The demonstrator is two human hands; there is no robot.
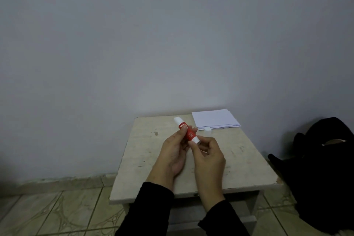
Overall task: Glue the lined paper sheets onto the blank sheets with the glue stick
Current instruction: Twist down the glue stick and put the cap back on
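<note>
1. Gripping the glue stick [187, 132] over the middle of the small table [145, 159], the left hand [172, 155] was closed round the red barrel, thumb and fingers pinching it.
2. The right hand [207, 156] was closed on the stick's near white end at about 4 o'clock from the left hand's pinch, fingertips curled round the base as though on the twist knob.
3. The stick lay tilted, its far white end pointing toward 11 o'clock, clear of the tabletop.
4. A small white cap [208, 129] sat on the table at about 1 o'clock from the hands, just beside the near edge of the paper stack [214, 119], so the stick was probably uncapped; the tip itself was too small to read.
5. The stack lay at the table's far right corner, at 1 o'clock; whether its sheets were lined or blank could not be told.
6. Judged step: preparing the glue, likely winding it up, with no sheet yet laid out.
7. Next move likely called for freeing one hand, drawing a sheet to the bare centre, and then rubbing glue across it with light pressure.
8. A dark bag [321, 168] sat on the floor at 3 o'clock, apart from the work.
</note>
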